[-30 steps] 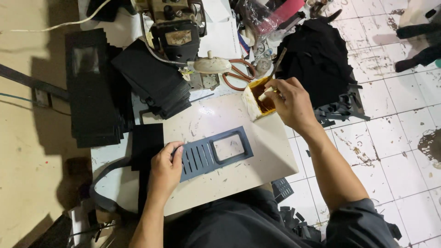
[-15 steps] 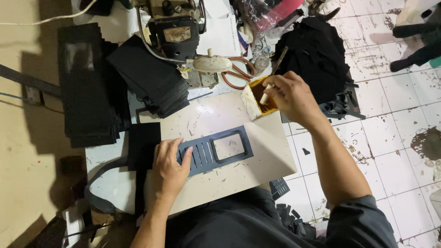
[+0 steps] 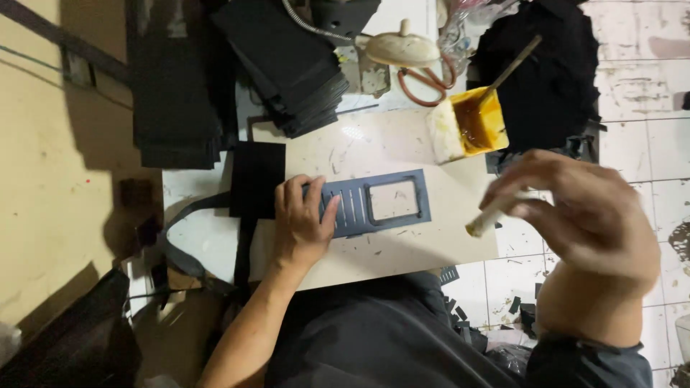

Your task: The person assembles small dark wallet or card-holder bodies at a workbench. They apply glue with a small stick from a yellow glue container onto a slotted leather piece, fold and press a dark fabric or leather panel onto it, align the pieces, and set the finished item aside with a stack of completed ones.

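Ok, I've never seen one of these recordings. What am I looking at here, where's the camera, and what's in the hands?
No machine here: a person works with bare hands, filmed from a camera on their head looking down. The left hand presses a dark blue-grey panel, slotted and with a rectangular window, flat on the pale work board. The right hand, raised and blurred, holds a pale stick-like applicator. Behind stand a yellow tub of brown paste with a stick in it, orange-handled scissors and stacks of black sheets.

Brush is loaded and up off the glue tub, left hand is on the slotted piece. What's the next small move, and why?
Probably bring the brush in the right hand down and left onto the grey slotted piece. The left hand pins that piece's left end flat on the board, its windowed right end lies bare, and the brush hangs above the board's right edge, clear of the yellow glue tub.
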